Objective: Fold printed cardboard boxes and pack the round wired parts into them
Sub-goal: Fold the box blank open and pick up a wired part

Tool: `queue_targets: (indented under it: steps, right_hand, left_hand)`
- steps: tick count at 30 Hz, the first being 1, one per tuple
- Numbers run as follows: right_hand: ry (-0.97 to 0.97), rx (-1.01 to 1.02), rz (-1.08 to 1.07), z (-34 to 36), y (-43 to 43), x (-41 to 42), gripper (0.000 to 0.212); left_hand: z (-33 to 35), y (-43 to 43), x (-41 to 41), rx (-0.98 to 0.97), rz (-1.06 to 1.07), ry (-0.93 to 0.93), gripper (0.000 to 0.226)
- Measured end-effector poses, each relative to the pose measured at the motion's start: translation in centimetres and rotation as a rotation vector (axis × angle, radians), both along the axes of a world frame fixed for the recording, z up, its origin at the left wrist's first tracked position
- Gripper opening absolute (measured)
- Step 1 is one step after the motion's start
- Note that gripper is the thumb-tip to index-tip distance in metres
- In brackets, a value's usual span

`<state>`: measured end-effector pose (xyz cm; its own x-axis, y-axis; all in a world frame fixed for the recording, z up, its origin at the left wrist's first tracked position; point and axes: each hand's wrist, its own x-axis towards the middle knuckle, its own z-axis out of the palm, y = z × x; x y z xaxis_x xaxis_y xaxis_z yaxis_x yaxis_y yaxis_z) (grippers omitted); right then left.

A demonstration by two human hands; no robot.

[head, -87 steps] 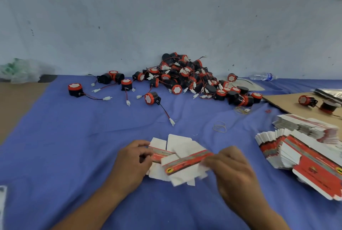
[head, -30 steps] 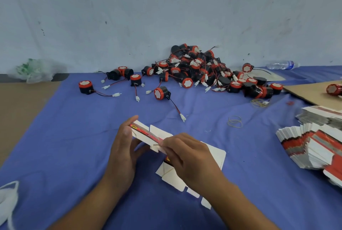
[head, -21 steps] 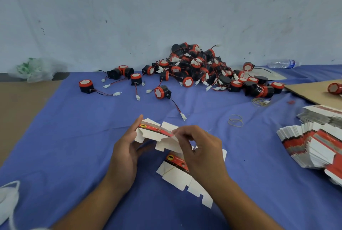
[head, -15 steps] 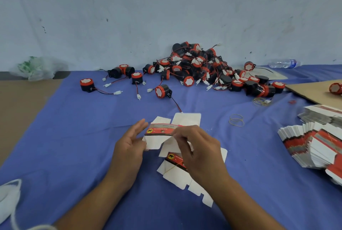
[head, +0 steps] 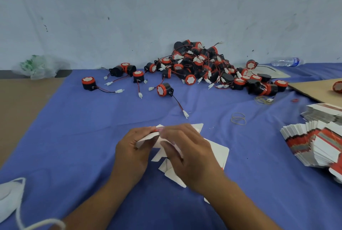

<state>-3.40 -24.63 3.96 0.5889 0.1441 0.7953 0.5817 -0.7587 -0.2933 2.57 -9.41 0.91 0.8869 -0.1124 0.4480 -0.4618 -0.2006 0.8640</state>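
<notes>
Right hand (head: pixel 187 152) has shifted onto the box blank (head: pixel 197 127) left hand (head: pixel 131 150) pinches.

A heap of round wired parts (head: pixel 199 63) lay against the wall (head: pixel 129 17) behind, strays (head: pixel 88 83) to its left. Stacked flat boxes (head: pixel 314 144) sat right, rubber bands (head: pixel 238 118) between heap and stack. In front, a held box blank (head: pixel 146 138) overlapped another blank (head: pixel 218 153).

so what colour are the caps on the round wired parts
The caps are orange-red with white centres, best seen in the head view.
</notes>
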Motion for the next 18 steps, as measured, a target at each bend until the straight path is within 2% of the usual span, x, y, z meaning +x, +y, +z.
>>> queue_targets:
  steps: [3,6,9,14,18]
  right_hand:
    - [0.267,0.23,-0.047,0.0,0.8,-0.2,0.043]
    - [0.548,0.503,0.073,0.3,0.4,-0.5,0.054]
    - [0.719,0.504,0.163,0.4,-0.5,-0.4,0.061]
    - [0.938,0.578,0.26,0.5,-2.0,0.0,0.065]
    - [0.981,0.676,0.262,0.3,-2.4,0.3,0.058]
  left_hand:
    - [0.2,0.0,-0.2,0.002,0.075,-0.036,0.016]
    - [0.4,-0.3,-0.6,0.01,0.087,-0.048,0.022]
    - [0.8,-0.3,-1.0,-0.049,0.125,-0.05,0.025]
    - [1.6,-0.4,-1.6,-0.233,0.07,0.003,0.049]
    - [1.3,-0.8,-1.2,-0.108,-0.023,0.076,0.057]
